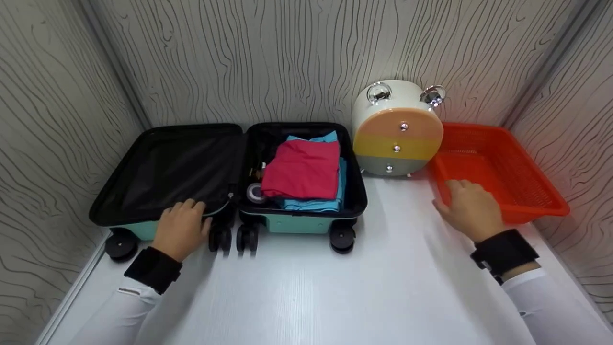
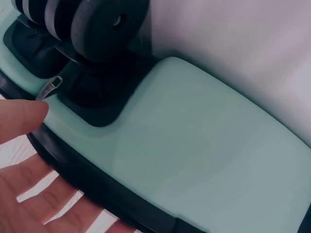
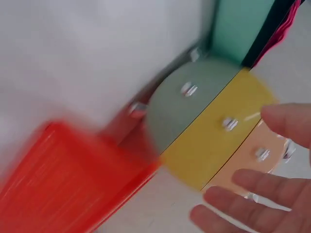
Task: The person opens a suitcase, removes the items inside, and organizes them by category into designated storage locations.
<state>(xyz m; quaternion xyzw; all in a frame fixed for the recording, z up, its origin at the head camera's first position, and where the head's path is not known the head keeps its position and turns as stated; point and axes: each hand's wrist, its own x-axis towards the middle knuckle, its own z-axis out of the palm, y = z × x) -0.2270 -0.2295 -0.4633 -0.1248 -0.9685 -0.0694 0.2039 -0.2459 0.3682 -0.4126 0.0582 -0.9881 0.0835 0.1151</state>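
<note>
Open suitcase (image 1: 297, 224), two hands, one red basket (image 1: 531, 179).
I log: suitcase on tabletop (image 1: 287, 292), folded pink garment (image 1: 304, 167) over blue cloth (image 1: 311, 205) in its right half; left hand (image 1: 181, 229) at the left half's rim (image 2: 127, 200), fingers loosely spread, no grip visible; right hand (image 1: 471, 210) near the basket, fingers well apart, unladen; round three-drawer unit (image 1: 398, 139) between suitcase and basket.
</note>
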